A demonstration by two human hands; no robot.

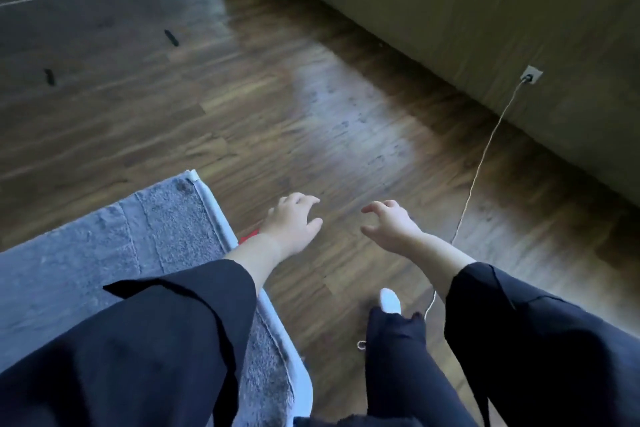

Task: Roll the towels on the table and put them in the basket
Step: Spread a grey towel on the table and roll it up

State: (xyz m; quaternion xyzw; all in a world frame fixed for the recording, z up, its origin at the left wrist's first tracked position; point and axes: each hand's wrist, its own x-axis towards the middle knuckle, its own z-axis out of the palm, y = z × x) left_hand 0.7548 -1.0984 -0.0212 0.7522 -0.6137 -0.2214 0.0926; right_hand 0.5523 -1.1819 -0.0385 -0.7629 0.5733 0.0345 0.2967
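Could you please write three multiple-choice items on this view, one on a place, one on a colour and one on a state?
1. Where does the grey towel lie?
A. On the white table, at the left
B. On the wooden floor, by the wall
C. Over the right sleeve

2. What colour are the sleeves?
A. Red
B. Dark, near black
C. White

3. What are the hands doing?
A. Both pinch the towel
B. One holds the cable
C. Both are open and hold nothing

Answers:
1. A: the towel is spread on the white-edged table, left of the floor.
2. B: both forearms wear dark cloth.
3. C: the left hand and right hand hang over the floor with curled, spread fingers, each grip empty; the cable lies apart from them.
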